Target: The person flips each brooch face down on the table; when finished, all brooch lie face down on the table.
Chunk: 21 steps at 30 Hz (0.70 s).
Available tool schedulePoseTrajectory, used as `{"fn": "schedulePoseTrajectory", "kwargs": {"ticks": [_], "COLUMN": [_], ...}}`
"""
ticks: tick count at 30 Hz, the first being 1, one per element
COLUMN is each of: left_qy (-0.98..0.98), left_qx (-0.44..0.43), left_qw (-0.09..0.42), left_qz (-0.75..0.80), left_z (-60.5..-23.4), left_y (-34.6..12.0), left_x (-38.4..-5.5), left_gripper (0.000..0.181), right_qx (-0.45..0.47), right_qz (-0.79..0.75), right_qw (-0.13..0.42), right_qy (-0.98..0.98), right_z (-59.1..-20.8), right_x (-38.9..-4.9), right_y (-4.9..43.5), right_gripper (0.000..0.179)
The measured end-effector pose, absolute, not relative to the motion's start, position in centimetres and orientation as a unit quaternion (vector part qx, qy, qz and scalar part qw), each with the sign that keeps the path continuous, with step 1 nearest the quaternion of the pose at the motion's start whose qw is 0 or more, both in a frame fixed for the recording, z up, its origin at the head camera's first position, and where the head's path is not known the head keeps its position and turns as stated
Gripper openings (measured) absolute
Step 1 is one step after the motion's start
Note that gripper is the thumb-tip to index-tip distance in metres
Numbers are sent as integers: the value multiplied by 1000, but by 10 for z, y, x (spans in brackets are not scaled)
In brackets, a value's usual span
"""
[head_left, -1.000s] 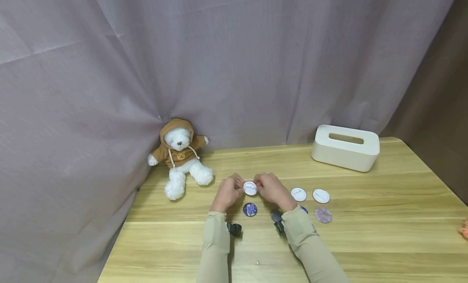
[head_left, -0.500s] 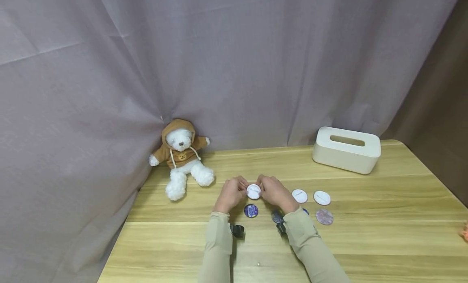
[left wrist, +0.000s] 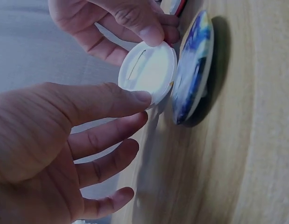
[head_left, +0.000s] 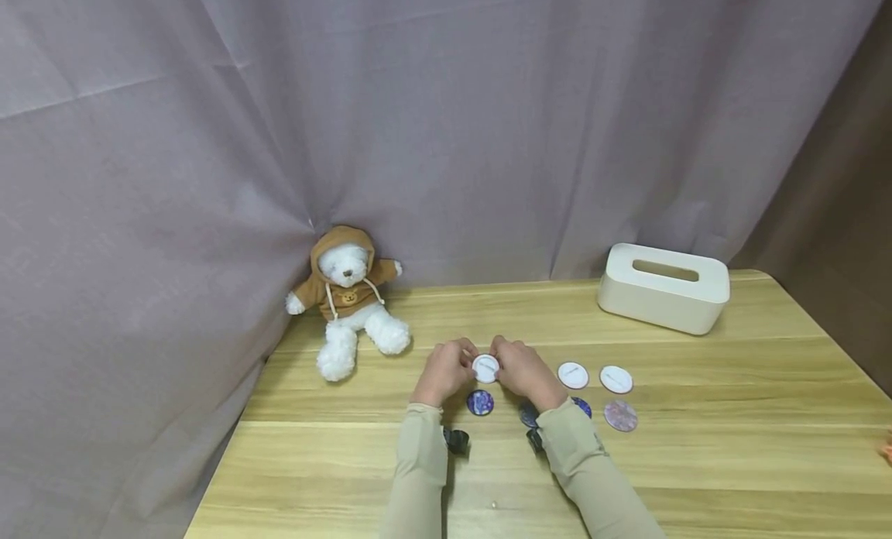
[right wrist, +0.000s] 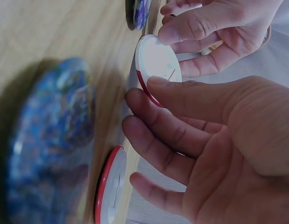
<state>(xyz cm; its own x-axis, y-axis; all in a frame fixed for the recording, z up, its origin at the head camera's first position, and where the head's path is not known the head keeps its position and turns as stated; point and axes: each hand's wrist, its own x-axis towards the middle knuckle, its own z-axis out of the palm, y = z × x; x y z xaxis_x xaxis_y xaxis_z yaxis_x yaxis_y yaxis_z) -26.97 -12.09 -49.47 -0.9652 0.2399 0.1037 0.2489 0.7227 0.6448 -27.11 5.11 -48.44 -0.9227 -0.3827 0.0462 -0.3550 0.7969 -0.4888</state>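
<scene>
A round pin badge (head_left: 485, 369), white back and pin facing up, is held between both hands close over the table. My left hand (head_left: 444, 371) pinches its left edge with thumb and index finger; the other fingers spread loosely in the left wrist view. On the opposite edge, my right hand (head_left: 524, 371) pinches with its thumb (right wrist: 174, 88) and fingers. The badge's rim shows red in the right wrist view. Just nearer than it lies a blue-purple patterned badge (head_left: 479, 403), face up. A dark badge (head_left: 528, 414) and a blue badge (head_left: 581, 406) are partly covered by the right arm.
Right of the hands lie two white-backed badges (head_left: 573, 375) and a pinkish marbled badge (head_left: 620, 416). A cream tissue box (head_left: 663, 289) stands at the back right. The teddy bear (head_left: 348, 299) in a brown hoodie sits back left, against a grey curtain (head_left: 446, 136).
The pinched badge has come slightly toward me and lower, and its white back has turned a little between the fingers. The view has shifted slightly; the other badges lie as before.
</scene>
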Motion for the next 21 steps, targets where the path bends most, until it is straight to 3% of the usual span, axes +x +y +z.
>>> {"fn": "schedulePoseTrajectory", "kwargs": {"ticks": [9,21], "left_qy": [-944,-949], "left_qx": [-123,-113], "left_qw": [9,-9], "left_qz": [-305,-295], "left_z": [-494,-496], "left_y": [-119,-116], "left_x": [-272,-271], "left_gripper": [25,20], "right_qx": [-199,-178], "right_qz": [-206,-159], "right_qw": [1,24], "right_qy": [958,971], "right_z": [-484,-486], "right_x": [-273,-269], "right_y": [48,42], "right_gripper": [18,9]}}
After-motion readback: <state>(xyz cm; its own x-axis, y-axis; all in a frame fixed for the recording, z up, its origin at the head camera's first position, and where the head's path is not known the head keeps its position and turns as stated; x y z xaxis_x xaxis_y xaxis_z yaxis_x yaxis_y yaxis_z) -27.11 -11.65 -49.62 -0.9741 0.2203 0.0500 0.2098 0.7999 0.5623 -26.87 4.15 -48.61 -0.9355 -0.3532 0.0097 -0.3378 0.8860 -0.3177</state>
